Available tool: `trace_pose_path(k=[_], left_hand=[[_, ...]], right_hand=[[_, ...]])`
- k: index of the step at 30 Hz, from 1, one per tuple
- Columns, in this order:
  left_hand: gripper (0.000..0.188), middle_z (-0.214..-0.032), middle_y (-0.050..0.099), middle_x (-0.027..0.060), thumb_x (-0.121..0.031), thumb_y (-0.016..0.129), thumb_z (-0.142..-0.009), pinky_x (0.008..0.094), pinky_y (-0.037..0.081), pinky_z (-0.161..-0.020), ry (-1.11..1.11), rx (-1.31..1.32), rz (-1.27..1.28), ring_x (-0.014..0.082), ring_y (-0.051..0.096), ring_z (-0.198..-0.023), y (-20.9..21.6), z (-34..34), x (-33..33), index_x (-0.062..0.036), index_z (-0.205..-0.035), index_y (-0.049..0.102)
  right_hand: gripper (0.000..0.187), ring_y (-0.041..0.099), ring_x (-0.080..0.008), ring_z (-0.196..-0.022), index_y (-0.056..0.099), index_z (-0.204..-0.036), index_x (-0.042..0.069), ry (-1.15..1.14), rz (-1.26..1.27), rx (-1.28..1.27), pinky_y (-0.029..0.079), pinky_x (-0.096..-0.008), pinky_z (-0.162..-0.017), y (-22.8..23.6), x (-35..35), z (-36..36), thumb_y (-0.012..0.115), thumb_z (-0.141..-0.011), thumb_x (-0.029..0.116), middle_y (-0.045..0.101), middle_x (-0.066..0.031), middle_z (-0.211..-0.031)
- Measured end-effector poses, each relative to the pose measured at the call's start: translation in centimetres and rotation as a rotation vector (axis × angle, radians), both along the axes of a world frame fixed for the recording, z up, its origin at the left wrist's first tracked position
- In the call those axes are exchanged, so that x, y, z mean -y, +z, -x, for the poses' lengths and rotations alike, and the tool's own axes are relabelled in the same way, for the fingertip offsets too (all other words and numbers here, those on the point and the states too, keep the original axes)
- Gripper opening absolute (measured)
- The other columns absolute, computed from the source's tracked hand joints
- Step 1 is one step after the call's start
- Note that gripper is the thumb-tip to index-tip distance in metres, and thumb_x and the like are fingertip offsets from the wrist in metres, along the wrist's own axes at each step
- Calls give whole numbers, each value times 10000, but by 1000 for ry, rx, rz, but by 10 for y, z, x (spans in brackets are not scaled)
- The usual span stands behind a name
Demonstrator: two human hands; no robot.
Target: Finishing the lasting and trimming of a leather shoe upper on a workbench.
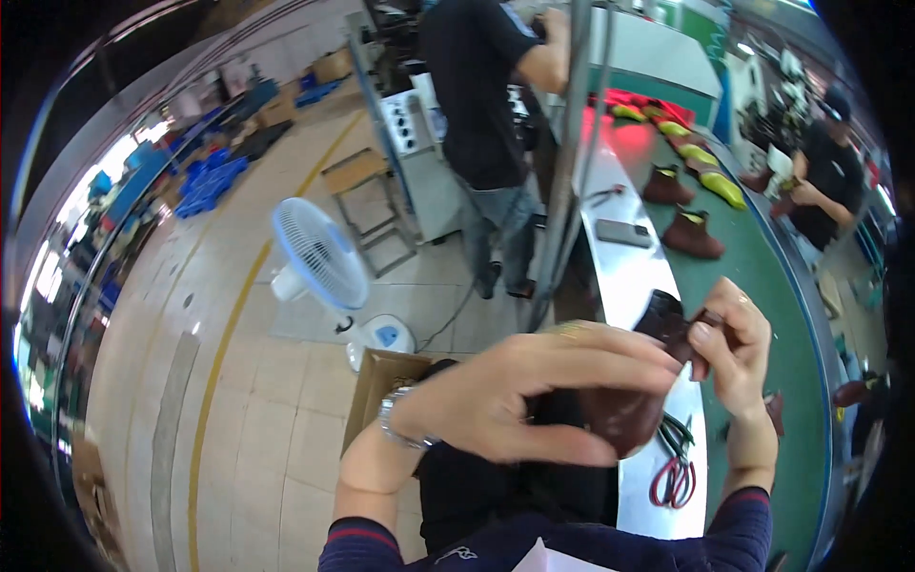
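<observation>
My right hand (739, 348) pinches the upper edge of a brown leather ankle boot (624, 419) between thumb and fingers. The boot hangs in front of me over the inner edge of the metal ledge. My left hand (534, 391) is beside it, fingers stretched out and thumb apart, slightly blurred. It covers part of the boot, and whether the palm touches it is hidden. A dark opening (660, 315) of the boot shows past the fingertips. Red-handled scissors (675, 477) lie on the ledge close below the boot.
Two brown boots (694, 235) stand on the green conveyor (753, 315), with yellow-green shoe pieces (715, 181) farther along. A phone-like grey slab (623, 234) rests on the metal ledge (634, 276). To the left are a fan (319, 253), a cardboard box (367, 391) and a person (481, 105).
</observation>
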State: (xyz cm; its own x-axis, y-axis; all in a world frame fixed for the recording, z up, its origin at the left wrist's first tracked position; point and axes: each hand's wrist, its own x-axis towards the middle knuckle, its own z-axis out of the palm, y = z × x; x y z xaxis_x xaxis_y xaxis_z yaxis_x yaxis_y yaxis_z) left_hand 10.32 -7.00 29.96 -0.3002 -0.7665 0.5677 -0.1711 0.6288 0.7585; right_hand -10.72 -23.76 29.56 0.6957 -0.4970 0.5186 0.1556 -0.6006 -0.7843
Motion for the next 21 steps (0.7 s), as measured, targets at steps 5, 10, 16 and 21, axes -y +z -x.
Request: trace_pose_path(k=[5,10,16,21], left_hand=[[1135,-1576,195,177,-240,866,-681,401,235,-1164,181,183,-257,289,237,-1449,-83,9,-2,-44,-1534,144],[1242,-1596,125,163,-203,868,-667,379,250,-1156,249,-182,-175,270,221,-1455,-142,29,1,-63,-1548,4],[1206,-1580,205,135,-27,817,-680,365,265,-1162,394,-358,-341,236,280,-1432,-194,12,6,-100,-1551,-13],[1155,-1586,188,139,16,779,-702,368,259,-1166,404,-478,-399,248,271,-1437,-209,11,0,-102,-1552,6]], right_hand=[[83,480,-98,-529,639,-798,7,111,62,91,367,-272,-576,11,-12,3,685,-833,66,549,-6,-560],[263,463,-23,-464,632,-777,18,177,-280,-110,332,-198,-438,11,-19,-47,682,-902,244,559,14,-605],[307,448,-7,-450,581,-721,63,253,-338,-200,312,-178,-421,-42,7,-100,685,-911,281,517,47,-579],[312,469,-14,-451,577,-700,73,331,-331,-253,334,-171,-438,-55,11,-104,705,-901,275,518,50,-562]])
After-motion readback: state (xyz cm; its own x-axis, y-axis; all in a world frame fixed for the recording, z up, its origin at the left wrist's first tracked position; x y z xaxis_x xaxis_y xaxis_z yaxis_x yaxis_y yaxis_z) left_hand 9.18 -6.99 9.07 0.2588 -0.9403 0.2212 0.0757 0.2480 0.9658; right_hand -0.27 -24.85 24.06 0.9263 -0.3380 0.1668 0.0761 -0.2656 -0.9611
